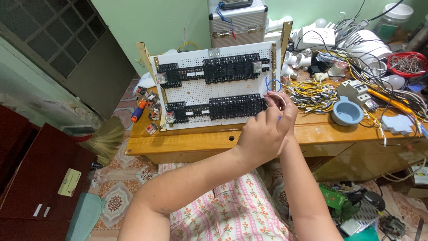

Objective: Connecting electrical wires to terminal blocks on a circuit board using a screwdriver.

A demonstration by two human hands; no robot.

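Floral cloth [232, 209] fills the bottom centre of the frame, and both forearms rise from it to meet at mid-frame. Left hand [261, 140] and right hand [285, 114] are pressed together, fingers pinched on a thin blue wire [273, 85] whose loop stands just above them, beside the right edge of the white board [209, 89] at centre. That board leans upright on the wooden worktop [187, 140], carrying two rows of black terminal blocks [223, 107] (the lower row ends almost touching the fingers). Handling this well seems to call for a short grip on the wire, close to its free end, so the end stays stiff and can be aimed at one slot; which end is being worked is hidden behind the fingers. Keeping the loop away from the yellow wire bundle [312, 93] at centre right would avoid a snag. A blue bowl [347, 112] sits right of the hands, and an orange screwdriver [138, 111] lies left of the board.
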